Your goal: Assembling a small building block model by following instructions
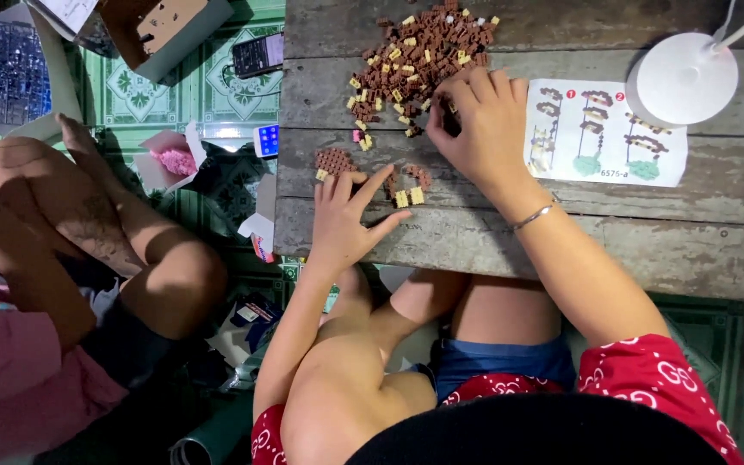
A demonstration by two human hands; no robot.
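While both hands work over the weathered wooden table (647,250), they sit well apart in pose. The left hand (350,220) lies flat near the table's near-left edge, palm down, fingers spread and pointing away from the person, thumb angled out toward the right; it grips nothing. Its fingertips are just beside a small assembled brown brick piece (333,161), and its thumb reaches toward a little yellow-and-brown piece (410,195) lying close by, though contact with either cannot be made out. The left forearm runs back and down over a bent bare knee.

The right hand (480,120) is farther out on the table, wrist bent, back of the hand up, fingers curled down at the near edge of a loose pile of tiny brown and yellow bricks (419,52). The fingertips are hidden under the hand, so whether they pinch a brick cannot be told. A thin silver bracelet (534,215) circles that wrist.

Just to the right of that hand lies a printed instruction sheet (604,133) with step drawings, and beyond it the round white base of a lamp (682,77).

At the left, another person's bare legs (122,232) rest over a green patterned floor strewn with boxes.
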